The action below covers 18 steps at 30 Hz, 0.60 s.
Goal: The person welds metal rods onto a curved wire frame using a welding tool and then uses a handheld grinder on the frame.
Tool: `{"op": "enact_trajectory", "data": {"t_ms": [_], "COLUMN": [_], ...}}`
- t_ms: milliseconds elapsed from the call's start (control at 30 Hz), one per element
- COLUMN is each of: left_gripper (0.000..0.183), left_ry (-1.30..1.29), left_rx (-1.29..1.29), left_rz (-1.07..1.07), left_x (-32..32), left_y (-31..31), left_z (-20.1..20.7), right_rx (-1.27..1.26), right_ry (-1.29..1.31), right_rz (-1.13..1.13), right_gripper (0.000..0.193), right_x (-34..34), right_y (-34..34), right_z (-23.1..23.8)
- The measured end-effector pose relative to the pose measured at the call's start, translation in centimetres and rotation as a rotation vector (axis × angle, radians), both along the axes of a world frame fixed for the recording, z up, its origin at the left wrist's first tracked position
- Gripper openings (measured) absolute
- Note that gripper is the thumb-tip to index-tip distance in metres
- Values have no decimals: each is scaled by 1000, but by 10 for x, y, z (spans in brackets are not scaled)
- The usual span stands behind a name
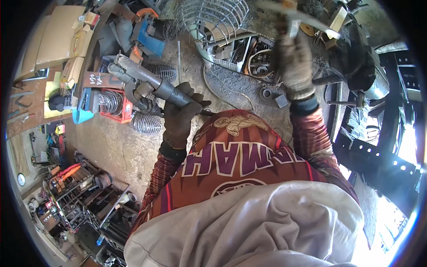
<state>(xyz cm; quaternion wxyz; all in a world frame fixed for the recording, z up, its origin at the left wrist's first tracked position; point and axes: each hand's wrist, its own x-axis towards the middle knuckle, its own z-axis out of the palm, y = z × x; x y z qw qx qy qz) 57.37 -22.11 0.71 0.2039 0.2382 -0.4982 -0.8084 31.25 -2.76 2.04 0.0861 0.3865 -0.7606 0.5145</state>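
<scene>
Over on the left, ahead of the shirt, the left hand point(180, 121) has its gloved fingers curled around the threaded shaft of a heavy grey metal tool point(153, 81); whether that's mounted, I can't tell. Out right, the right hand point(297, 71) is raised, fingers seemingly closed on a blurred, hammer-like tool point(308, 19). Trouble looms if that glove slips: the tool could fly loose. A stray stroke leftward could catch knuckles, too.
</scene>
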Motion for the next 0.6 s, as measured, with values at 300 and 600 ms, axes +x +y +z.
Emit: {"op": "enact_trajectory", "data": {"t_ms": [300,600], "left_gripper": [60,58], "left_ry": [-133,-132], "left_rx": [8,41], "left_rz": [128,122], "left_x": [22,26], "left_y": [-18,-22], "left_z": [-14,-17], "right_rx": [33,96], "right_ry": [-240,-232], "right_rz": [-37,-195], "right_gripper": [32,42], "right_x": [34,18], "right_y": [-59,-78], "right_z": [-11,-44]}}
